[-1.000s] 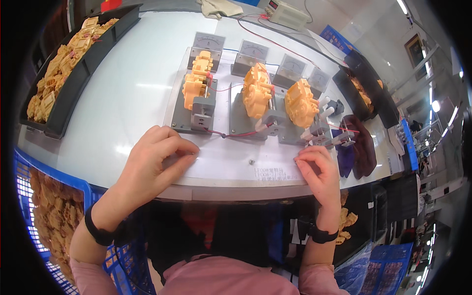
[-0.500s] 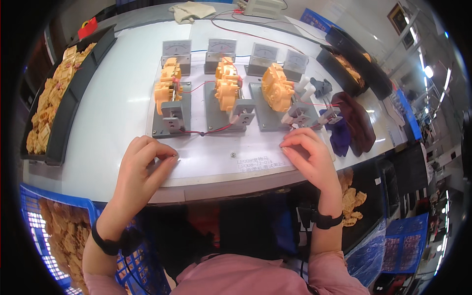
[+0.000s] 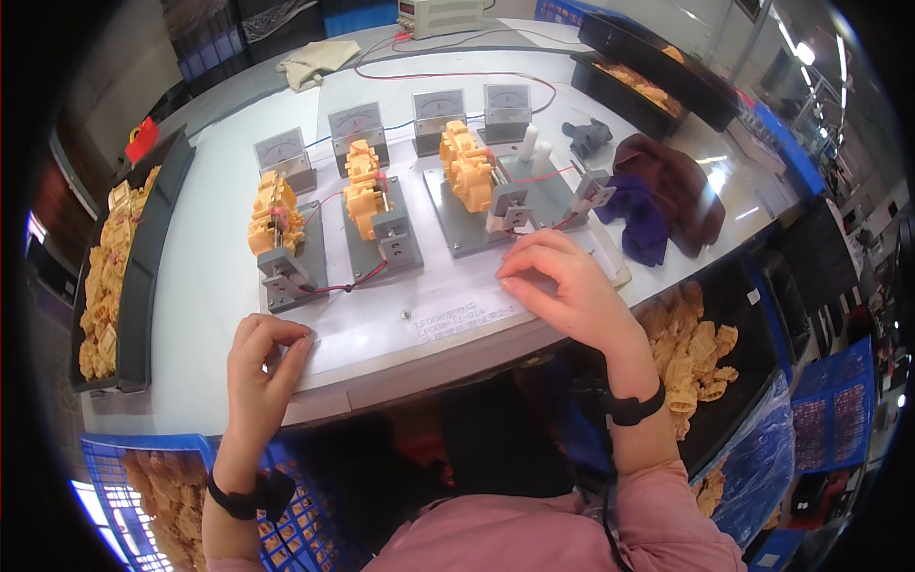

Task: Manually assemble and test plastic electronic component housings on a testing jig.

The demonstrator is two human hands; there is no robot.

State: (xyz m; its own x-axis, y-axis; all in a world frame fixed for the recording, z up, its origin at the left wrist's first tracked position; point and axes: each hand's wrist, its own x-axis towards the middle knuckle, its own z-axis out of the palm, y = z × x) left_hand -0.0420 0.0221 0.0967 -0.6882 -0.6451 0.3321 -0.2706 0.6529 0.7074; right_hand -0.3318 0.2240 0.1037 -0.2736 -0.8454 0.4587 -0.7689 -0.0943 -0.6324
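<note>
**Holding steady beside three loaded fixtures**

Three yellow plastic assemblies (image 3: 468, 170) sit on gray fixtures (image 3: 442, 214) in the middle of the counter (image 3: 205, 248), near of a row of meters (image 3: 439, 107). The left hand (image 3: 255, 377) is at the near left edge of the white board (image 3: 362, 324), the right hand (image 3: 570, 288) just near of the third fixture; they are well apart, each with fingertips drawn together. Whether either pinches anything, I cannot tell. Working well here probably means light hands, clear of the red wires (image 3: 350, 287), and meters in plain sight. Since a second ago, the view has swung, placing the fixtures farther left; the assemblies keep their places.
</note>
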